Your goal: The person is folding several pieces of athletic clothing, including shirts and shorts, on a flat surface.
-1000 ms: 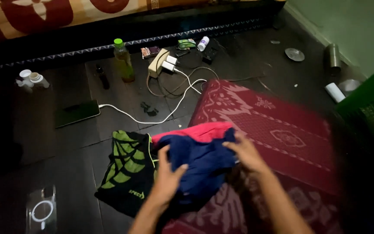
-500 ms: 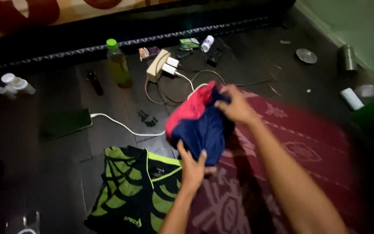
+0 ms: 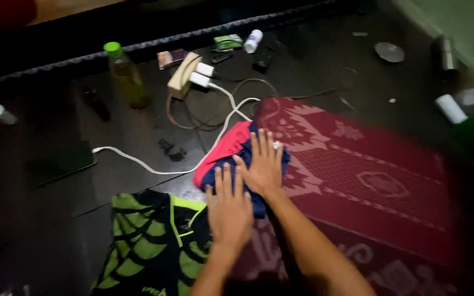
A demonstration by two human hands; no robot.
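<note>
The right hand [image 3: 265,164] lies flat, palm down, fingers spread, pressed on top of a folded navy and red garment [image 3: 231,156]. The left hand [image 3: 229,208] lies flat beside it, nearer the camera, fingers extended and close together; its fingertips reach the near edge of the same garment, and its palm covers the seam where that garment meets the items below. Neither hand pinches or grips the fabric. The folded garment sits on the left edge of a dark red patterned mat [image 3: 368,181], partly overhanging onto the dark floor [image 3: 127,142]. Just below and left of the left hand, a black jersey with bright green web pattern [image 3: 149,244] lies spread on the floor, its collar just beside the left wrist. A white charging cable [image 3: 154,167] runs along the floor just beyond the folded garment, from a dark phone [image 3: 58,167] at left up to a beige power strip [image 3: 181,82]. Farther out stand a green-capped bottle [image 3: 124,74], a small white bottle [image 3: 252,41], a round metal plate [image 3: 389,52] and a metal cup [image 3: 444,55] near the wall. The frame is motion-blurred; small items at the far edge cannot be identified.
</note>
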